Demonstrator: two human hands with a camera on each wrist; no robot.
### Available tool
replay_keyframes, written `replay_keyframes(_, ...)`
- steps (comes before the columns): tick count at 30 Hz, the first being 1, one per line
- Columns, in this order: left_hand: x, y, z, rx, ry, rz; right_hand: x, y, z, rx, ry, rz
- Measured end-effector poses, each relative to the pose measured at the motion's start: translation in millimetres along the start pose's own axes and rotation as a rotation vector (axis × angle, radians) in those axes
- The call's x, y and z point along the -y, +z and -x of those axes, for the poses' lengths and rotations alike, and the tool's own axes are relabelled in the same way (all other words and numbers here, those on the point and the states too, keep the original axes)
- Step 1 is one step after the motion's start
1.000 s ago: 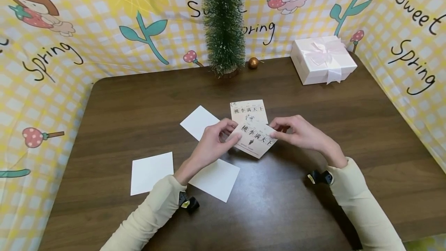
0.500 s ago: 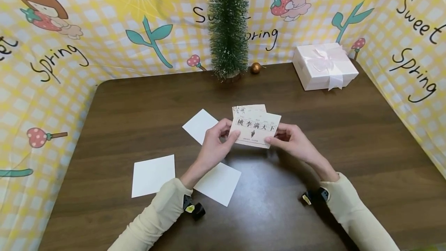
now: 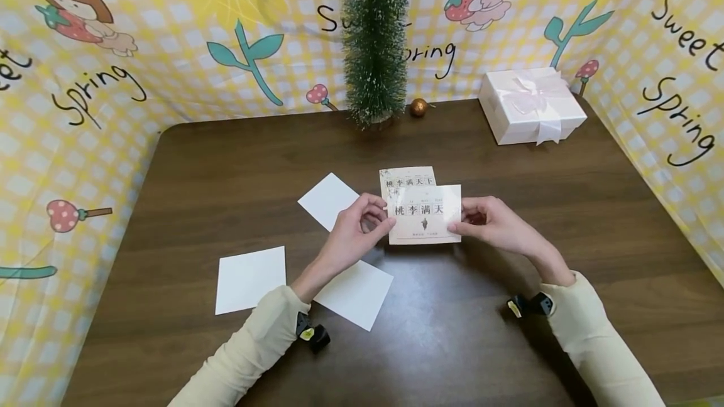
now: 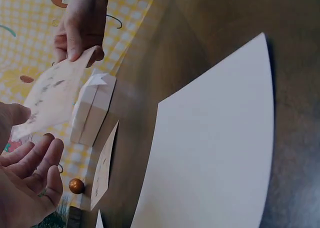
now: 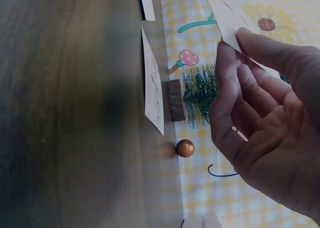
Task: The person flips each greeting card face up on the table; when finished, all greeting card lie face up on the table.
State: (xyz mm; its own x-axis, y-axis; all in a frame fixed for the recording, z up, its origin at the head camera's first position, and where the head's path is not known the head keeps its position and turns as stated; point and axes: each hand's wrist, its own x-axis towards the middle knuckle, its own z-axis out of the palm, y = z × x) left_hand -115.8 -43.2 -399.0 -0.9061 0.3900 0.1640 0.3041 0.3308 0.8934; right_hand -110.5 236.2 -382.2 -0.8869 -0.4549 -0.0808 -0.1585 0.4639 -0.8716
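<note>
Printed with Chinese characters, a pale card (image 3: 424,222) is raised above the table, facing the head camera. My right hand (image 3: 500,225) pinches its right edge, thumb in front and fingers curled behind, as the right wrist view also shows at the hand (image 5: 272,103). At the card's left edge is my left hand (image 3: 351,237), its thumb against the front and its other fingers loosely bent behind. A similar printed card (image 3: 407,174) lies flat on the table just beyond, partly hidden by the raised one.
White blank cards lie to the left: one (image 3: 251,280) at far left, one (image 3: 357,294) near my left forearm, one (image 3: 328,200) beyond my left hand. At the back stand a small green tree (image 3: 376,43), a copper-coloured ball (image 3: 418,107) and a white ribboned box (image 3: 532,108).
Since a second ago the raised card has turned from tilted to nearly level and moved slightly right. My right hand has shifted with it, and both hands stay at its edges.
</note>
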Motion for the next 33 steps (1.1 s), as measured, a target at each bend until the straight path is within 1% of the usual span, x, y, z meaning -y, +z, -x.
replay_keyframes(2, 1.1, 2.1, -0.9, 0.020, -0.015, -0.006, -3, 1, -0.3, 0.024, 0.011, 0.005)
replay_keyframes(4, 2.8, 4.7, -1.7, 0.040, -0.029, -0.017, -6, 4, -0.7, 0.026, 0.023, 0.020)
replay_keyframes(7, 6.4, 8.7, -2.4, 0.058, -0.050, -0.044, -11, 10, -1.4, -0.012, 0.052, 0.081)
replay_keyframes(11, 11.6, 12.7, -3.1, 0.059, -0.093, -0.094, -12, 17, -1.5, -0.058, 0.098, 0.170)
replay_keyframes(14, 15.3, 15.1, -3.7, 0.065, -0.127, -0.139, -11, 20, -2.3, -0.046, 0.130, 0.219)
replay_keyframes(17, 18.7, 18.1, -4.3, 0.082, -0.141, -0.207, -11, 22, -3.9, -0.021, 0.155, 0.247)
replay_keyframes(21, 19.2, 20.6, -5.2, 0.105, -0.142, -0.310, -13, 23, -5.8, 0.001, 0.196, 0.280)
replay_keyframes(24, 19.5, 21.5, -7.1, 0.117, -0.131, -0.377, -14, 23, -6.6, 0.016, 0.219, 0.316)
replay_keyframes(28, 21.0, 22.4, -9.2, 0.145, -0.110, -0.472, -15, 23, -7.6, 0.040, 0.234, 0.361)
replay_keyframes(33, 20.9, 22.5, -8.8, 0.168, -0.108, -0.572, -12, 23, -9.6, 0.060, 0.252, 0.411)
